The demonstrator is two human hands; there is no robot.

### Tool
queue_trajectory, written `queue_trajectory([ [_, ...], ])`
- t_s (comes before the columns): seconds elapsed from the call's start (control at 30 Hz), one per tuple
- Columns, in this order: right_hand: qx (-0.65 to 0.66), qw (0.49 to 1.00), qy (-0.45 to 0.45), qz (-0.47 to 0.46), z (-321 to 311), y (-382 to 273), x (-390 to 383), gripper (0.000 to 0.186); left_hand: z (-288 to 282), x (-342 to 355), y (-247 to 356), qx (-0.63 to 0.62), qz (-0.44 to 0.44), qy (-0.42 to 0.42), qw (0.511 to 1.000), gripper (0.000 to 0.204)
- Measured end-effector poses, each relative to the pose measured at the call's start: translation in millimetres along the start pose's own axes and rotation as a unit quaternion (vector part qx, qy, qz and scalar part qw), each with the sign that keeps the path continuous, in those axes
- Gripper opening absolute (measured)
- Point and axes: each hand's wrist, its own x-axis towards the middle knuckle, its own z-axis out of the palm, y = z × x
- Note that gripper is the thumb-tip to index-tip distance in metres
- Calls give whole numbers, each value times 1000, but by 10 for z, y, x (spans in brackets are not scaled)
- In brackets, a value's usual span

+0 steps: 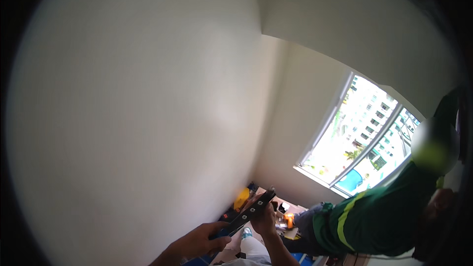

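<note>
A long dark bar (245, 216) with a row of light round spots along its face slants up and away in front of me, low in the view. My left hand (197, 240) grips its nearer end, the fingers closed around it. Farther along, my right hand (264, 220) is closed on the bar near its far end. What the bar belongs to I cannot make out.
A pale wall (133, 118) fills the left side and meets a window (364, 133) wall. At right a person in a green shirt with yellow stripes (364, 221) stands close by. An orange tool (289, 220) and a yellow object (241, 198) lie low beyond my hands.
</note>
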Motion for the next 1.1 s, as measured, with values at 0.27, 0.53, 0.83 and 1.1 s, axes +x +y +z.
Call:
queue_trajectory([
  [0.27, 128, 985, -106, -45, 200, -994, 1768, 55, -173, 306, 1810, 388, 177, 186, 885, 63],
  [0.53, 171, 973, -151, 25, 458, -940, 2356, 45, -813, -859, 4055, 704, 289, 646, -63, 70],
  [0.83, 136, 981, -136, 23, 735, -789, 2409, 42, -1293, -998, 5461, 703, 182, 685, -52, 41],
  [1.1, 152, 984, -90, -14, 1075, -622, 2198, 44, -1146, -1032, 5913, 757, 132, 640, 16, 27],
])
